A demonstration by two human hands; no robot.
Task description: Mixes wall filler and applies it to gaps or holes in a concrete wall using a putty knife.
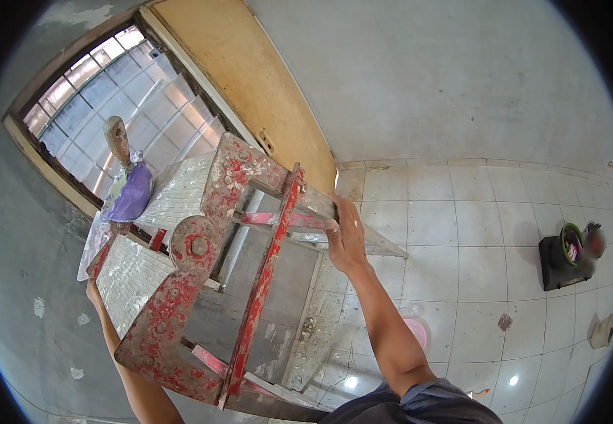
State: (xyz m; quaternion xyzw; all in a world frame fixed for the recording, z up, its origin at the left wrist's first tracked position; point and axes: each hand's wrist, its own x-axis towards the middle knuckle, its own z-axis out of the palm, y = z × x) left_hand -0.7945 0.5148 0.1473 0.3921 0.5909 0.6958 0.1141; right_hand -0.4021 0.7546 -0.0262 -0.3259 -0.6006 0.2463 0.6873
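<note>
A paint-spattered metal stepladder with worn red paint rises close in front of me. My right hand is closed around its grey side rail on the right. On the far left, my left hand grips the edge of the ladder's ribbed top, its fingers mostly hidden. A purple bowl smeared with pale putty-like paste sits at the far end of the top. Out of the bowl sticks the worn wooden handle of a tool whose blade is hidden.
Behind the ladder are a barred window and a yellowish door. White tiles cover the floor. A black box with a green-rimmed container stands at the right. Part of a pink round object shows beside my right forearm.
</note>
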